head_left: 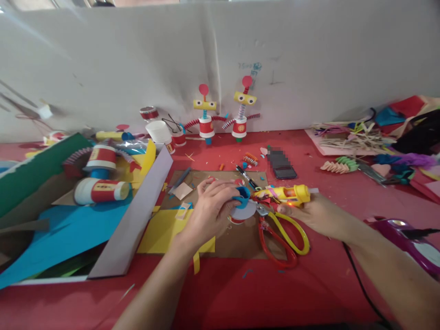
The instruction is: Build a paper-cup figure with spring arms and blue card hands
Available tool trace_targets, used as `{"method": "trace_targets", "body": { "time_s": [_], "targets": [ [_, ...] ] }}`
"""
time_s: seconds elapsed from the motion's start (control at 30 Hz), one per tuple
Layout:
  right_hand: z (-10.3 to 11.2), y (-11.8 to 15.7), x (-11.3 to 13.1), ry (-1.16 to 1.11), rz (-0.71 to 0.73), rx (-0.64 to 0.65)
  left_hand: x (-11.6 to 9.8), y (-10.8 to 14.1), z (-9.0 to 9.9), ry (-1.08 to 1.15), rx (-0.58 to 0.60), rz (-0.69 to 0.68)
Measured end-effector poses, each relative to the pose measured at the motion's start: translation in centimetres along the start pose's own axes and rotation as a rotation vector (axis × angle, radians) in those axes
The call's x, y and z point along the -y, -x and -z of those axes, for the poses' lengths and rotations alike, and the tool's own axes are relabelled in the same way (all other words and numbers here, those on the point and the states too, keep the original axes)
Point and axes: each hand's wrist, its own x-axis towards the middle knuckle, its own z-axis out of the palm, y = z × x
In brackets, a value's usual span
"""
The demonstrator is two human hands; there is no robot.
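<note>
My left hand (213, 207) is closed around a small blue paper ring (243, 196), which rests on the white base of an upturned paper cup (242, 212). In my right hand (309, 213) is a yellow glue gun (290, 194), its front end pointing left, close to the blue ring. Scissors (286, 238) with one red and one yellow handle lie just below the gun. Under the cup is a brown board (233, 243), with yellow paper (161, 233) on its left part. A black pen (246, 176) lies behind the ring.
Two cup figures (206, 126) (239, 127) stand at the back wall. An open box (132, 229) holding paper and cup pieces fills the left. A phone (282, 162), craft sticks (354, 140) and a purple device (409, 245) lie to the right. A black cord (359, 279) runs beneath my right arm.
</note>
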Motion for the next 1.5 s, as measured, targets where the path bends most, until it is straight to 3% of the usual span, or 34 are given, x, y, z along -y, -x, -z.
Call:
{"method": "trace_targets", "body": {
  "time_s": [0.17,0.47,0.7,0.87,0.93,1.1,1.3,1.4,1.5],
  "targets": [
    [-0.1,-0.8,-0.2,-0.079,0.013,0.065,0.1,-0.1,0.1,-0.017,-0.001,-0.014],
    [-0.5,1.8,0.3,-0.023,-0.036,0.006,-0.2,-0.1,-0.1,-0.056,-0.033,0.016],
    [-1.6,3.3,1.1,-0.024,0.014,-0.127,-0.5,0.1,-0.3,-0.035,-0.043,0.059],
    [-0.7,4.8,0.2,0.038,0.014,-0.287,0.2,0.2,-0.1,0.282,-0.016,0.152],
    [-0.3,5.5,0.0,0.074,0.021,-0.341,0.9,0.4,-0.1,0.428,0.046,0.193],
    [-0.7,6.1,0.9,0.112,0.072,-0.301,2.2,0.8,-1.8,0.642,0.195,0.312],
    [-2.6,6.1,1.3,0.126,0.091,-0.246,1.0,1.0,-5.6,0.725,-0.006,0.434],
    [-3.1,6.4,0.9,0.148,0.088,-0.239,-0.3,1.1,-6.7,0.61,-0.14,0.416],
    [-3.3,6.8,1.2,0.183,0.096,-0.264,-1.4,1.4,-7.1,0.518,-0.171,0.398]
  ]
}}
